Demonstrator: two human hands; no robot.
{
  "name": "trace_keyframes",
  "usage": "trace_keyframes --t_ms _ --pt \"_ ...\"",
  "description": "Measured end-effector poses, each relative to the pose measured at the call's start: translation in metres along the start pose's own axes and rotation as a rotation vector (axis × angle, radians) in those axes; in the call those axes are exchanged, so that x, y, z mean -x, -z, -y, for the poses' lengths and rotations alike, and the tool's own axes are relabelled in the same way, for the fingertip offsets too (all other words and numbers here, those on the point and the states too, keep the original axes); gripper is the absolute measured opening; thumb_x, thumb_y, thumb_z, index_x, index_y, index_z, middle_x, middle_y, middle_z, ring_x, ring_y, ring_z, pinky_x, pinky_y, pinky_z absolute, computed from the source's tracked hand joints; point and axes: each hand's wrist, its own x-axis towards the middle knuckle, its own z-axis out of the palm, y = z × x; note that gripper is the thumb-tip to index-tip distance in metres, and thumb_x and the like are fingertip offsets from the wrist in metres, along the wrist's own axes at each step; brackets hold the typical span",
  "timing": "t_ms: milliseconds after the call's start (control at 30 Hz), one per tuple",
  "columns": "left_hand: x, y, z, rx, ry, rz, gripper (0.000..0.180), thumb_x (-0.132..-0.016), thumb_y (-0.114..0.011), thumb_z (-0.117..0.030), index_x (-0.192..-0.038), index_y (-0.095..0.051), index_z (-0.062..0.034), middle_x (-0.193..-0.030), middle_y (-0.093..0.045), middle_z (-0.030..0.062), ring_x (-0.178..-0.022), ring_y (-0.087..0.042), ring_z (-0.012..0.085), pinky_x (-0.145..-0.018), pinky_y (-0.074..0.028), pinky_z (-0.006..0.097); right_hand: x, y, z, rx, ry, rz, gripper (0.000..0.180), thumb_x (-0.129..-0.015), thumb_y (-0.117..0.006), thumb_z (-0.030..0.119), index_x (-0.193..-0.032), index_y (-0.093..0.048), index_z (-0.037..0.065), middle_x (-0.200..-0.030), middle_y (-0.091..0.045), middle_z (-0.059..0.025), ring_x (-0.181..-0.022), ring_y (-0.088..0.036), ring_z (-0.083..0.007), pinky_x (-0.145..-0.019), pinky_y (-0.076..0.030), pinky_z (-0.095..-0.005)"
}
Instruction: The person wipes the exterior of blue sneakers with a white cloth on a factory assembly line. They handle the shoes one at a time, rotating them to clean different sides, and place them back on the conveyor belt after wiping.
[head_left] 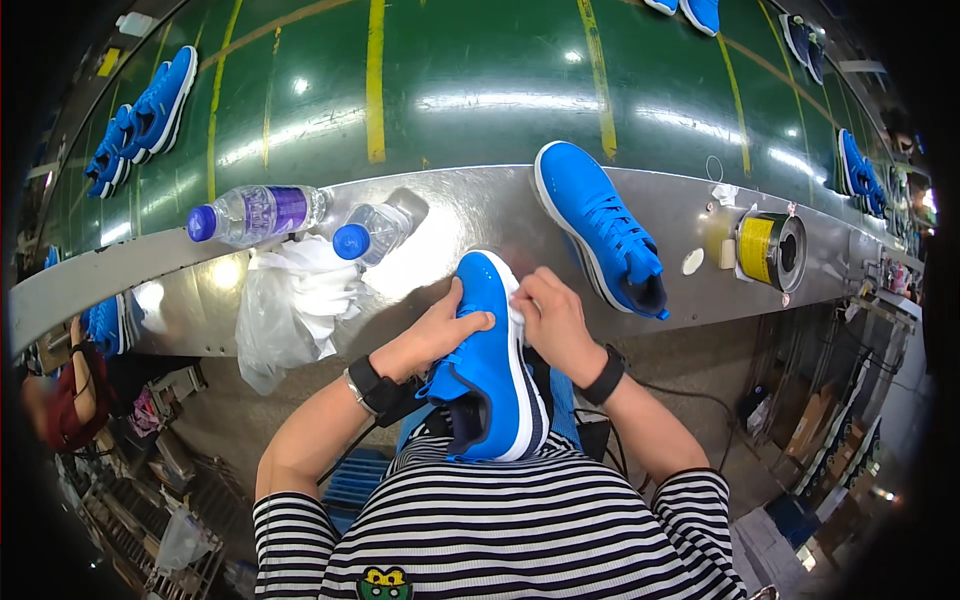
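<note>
A blue sneaker (488, 345) with a white sole is held in front of my body, toe pointing away and its side turned toward the right. My left hand (440, 330) is closed round its upper near the laces. The fingers of my right hand (556, 318) are pinched on a small white cloth (517, 312) against the edge of the sole near the toe. Most of the cloth is hidden by the fingers. Beyond my right hand, another blue sneaker (600, 225) lies on the metal ledge (480, 205), with its toe over the green belt.
Two plastic bottles, one purple-labelled (262, 213) and one with a blue cap (375, 235), lie on the ledge's left beside a white plastic bag (295, 305). A yellow-labelled can (768, 250) stands at right. Several blue shoes (150, 110) rest on the green belt (480, 80).
</note>
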Motion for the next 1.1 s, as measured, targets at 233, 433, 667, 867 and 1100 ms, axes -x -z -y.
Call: trace_keyframes --t_ms 233,433,667,867,1100 --pt "-0.002 0.002 0.004 -0.009 -0.042 0.004 0.099 -0.081 -0.063 -0.033 -0.140 0.002 0.0136 -0.126 -0.045 0.0298 -0.108 -0.054 0.0272 -0.086 -0.048 0.028 0.015 0.006 0.008 0.013 0.061 0.055 0.008 -0.076 -0.059 -0.002 -0.076 -0.052 0.000 -0.075 -0.049 -0.0147 -0.070 -0.053 -0.0351 -0.062 -0.042 -0.0398" --pt "-0.002 -0.001 0.001 -0.012 0.008 -0.015 0.096 -0.082 -0.062 -0.030 -0.141 0.002 0.0111 -0.124 -0.047 0.0263 -0.105 -0.055 0.0242 -0.084 -0.048 0.028 0.001 0.008 0.005 0.078 0.093 0.097 0.008 -0.075 -0.060 -0.001 -0.076 -0.052 0.000 -0.076 -0.049 -0.0146 -0.073 -0.054 -0.0346 -0.064 -0.043 -0.0408" --pt "0.001 -0.003 -0.006 -0.004 0.019 -0.005 0.100 -0.080 -0.063 -0.030 -0.140 0.004 0.0130 -0.125 -0.046 0.0292 -0.106 -0.056 0.0265 -0.083 -0.049 0.029 -0.009 0.007 0.004 0.155 0.120 0.124 0.007 -0.074 -0.060 0.000 -0.076 -0.054 0.002 -0.078 -0.051 -0.0143 -0.075 -0.055 -0.0343 -0.064 -0.043 -0.0411" --pt "0.000 0.000 -0.003 0.004 0.009 -0.001 0.099 -0.080 -0.063 -0.029 -0.140 0.004 0.0130 -0.123 -0.047 0.0287 -0.104 -0.056 0.0263 -0.082 -0.049 0.029 0.001 0.010 0.011 0.110 0.137 0.183 0.006 -0.075 -0.059 -0.001 -0.076 -0.054 0.001 -0.078 -0.051 -0.0142 -0.075 -0.055 -0.0344 -0.065 -0.044 -0.0415" --pt "0.000 0.001 -0.002 0.023 -0.028 0.009 0.102 -0.077 -0.064 -0.031 -0.139 0.004 0.0141 -0.121 -0.048 0.0289 -0.102 -0.056 0.0264 -0.081 -0.049 0.028 -0.006 0.009 0.005 0.115 0.151 0.180 0.008 -0.075 -0.060 -0.002 -0.078 -0.053 0.001 -0.077 -0.051 -0.0141 -0.073 -0.055 -0.0345 -0.064 -0.044 -0.0410"
